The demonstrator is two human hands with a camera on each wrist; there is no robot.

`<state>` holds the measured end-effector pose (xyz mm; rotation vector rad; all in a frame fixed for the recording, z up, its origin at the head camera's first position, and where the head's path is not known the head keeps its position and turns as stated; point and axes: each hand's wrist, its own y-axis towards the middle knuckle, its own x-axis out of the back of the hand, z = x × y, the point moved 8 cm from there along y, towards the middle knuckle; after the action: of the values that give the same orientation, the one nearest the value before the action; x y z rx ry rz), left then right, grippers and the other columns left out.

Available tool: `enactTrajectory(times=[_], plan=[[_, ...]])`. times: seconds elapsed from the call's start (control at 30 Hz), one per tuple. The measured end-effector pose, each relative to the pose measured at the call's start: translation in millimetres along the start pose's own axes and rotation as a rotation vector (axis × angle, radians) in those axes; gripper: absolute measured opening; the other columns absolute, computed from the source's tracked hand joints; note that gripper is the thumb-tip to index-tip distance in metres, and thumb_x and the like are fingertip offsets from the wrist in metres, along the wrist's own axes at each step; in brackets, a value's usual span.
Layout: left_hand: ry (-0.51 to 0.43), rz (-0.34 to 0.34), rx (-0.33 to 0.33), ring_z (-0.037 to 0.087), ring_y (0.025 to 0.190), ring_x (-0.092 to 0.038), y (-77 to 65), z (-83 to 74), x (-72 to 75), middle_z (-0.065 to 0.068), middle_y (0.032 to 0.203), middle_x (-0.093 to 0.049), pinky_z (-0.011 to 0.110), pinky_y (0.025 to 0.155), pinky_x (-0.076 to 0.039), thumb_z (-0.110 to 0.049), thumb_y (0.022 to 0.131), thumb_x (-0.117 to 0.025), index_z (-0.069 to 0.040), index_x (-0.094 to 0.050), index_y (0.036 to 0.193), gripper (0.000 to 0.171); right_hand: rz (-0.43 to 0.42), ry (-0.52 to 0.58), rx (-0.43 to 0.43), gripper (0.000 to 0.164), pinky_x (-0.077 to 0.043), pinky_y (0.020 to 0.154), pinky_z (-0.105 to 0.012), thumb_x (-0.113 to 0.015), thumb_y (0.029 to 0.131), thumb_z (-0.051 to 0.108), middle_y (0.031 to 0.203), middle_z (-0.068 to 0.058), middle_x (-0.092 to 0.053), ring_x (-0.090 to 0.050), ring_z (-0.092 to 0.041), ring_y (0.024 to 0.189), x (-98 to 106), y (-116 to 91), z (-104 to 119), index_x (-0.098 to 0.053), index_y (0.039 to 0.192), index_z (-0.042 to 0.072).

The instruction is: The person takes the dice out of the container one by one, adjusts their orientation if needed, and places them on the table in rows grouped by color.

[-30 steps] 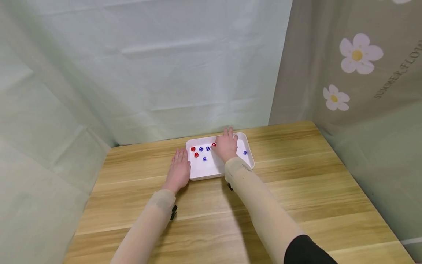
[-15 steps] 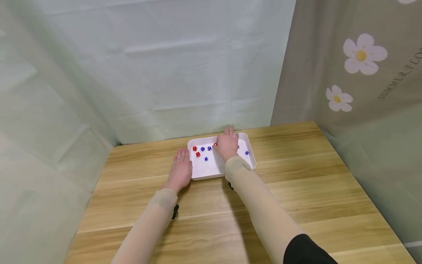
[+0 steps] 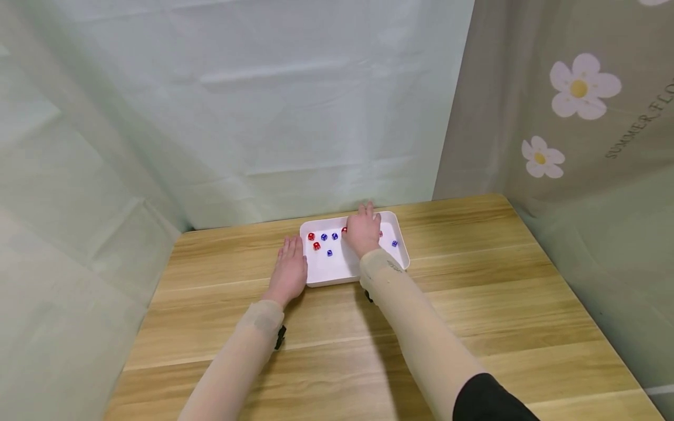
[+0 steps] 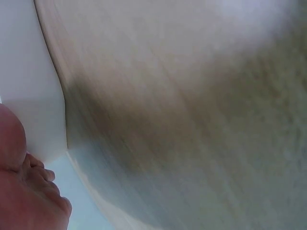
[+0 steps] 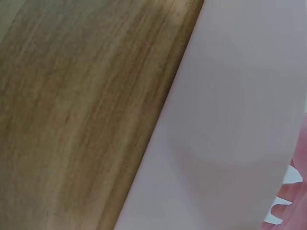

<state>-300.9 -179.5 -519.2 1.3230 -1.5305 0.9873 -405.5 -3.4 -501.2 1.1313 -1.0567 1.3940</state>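
Note:
In the head view, a shallow white tray (image 3: 332, 270) holds several small dice. My left hand (image 3: 288, 270) lies along the tray's left side, fingers straight and together, touching its wall. My right hand (image 3: 363, 231) reaches over the tray with thumb and forefinger at a red die (image 3: 344, 230), which they appear to pinch; the other fingers stretch toward the back rim. Left of it are blue dice (image 3: 334, 236) and red dice (image 3: 311, 237). The left wrist view catches part of the left hand (image 4: 29, 191) against the tray wall (image 4: 33, 72); the right wrist view shows right-hand fingers (image 5: 290, 203).
Right of my right hand lie a blue die (image 3: 394, 243) and a reddish die (image 3: 381, 234), partly covered. The tray stands near the back edge of a wooden table (image 3: 474, 280). Pale cloth (image 3: 316, 117) hangs behind, and a flowered curtain (image 3: 526, 105) at the right.
The head view has shifted slightly. The right thumb has drawn a little closer to the red die, and the reddish die right of that hand shows more. The left hand stays in place.

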Motion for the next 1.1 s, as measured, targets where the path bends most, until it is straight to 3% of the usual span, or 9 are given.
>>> enactTrajectory(times=[0.6, 1.1], plan=[[0.002, 0.010, 0.010, 0.042, 0.163, -0.003, -0.4, 0.9, -0.2, 0.028, 0.175, -0.012, 0.056, 0.131, -0.008, -0.018, 0.116, -0.034, 0.010, -0.013, 0.166, 0.062, 0.017, 0.035, 0.010, 0.022, -0.025, 0.127, -0.060, -0.072, 0.102, 0.038, 0.171, -0.019, -0.035, -0.016, -0.042, 0.162, -4, 1, -3, -0.081, 0.101, 0.018], [-0.076, 0.023, -0.035, 0.039, 0.164, 0.003, 0.0, 15.5, -3.0, 0.022, 0.177, -0.010, 0.056, 0.132, -0.004, -0.036, 0.112, -0.046, 0.006, -0.013, 0.168, 0.078, -0.008, 0.208, 0.078, 0.025, -0.029, 0.126, -0.058, -0.075, 0.101, 0.039, 0.171, -0.020, -0.034, -0.018, -0.041, 0.162, 12, -17, -9, -0.080, 0.115, 0.018]])
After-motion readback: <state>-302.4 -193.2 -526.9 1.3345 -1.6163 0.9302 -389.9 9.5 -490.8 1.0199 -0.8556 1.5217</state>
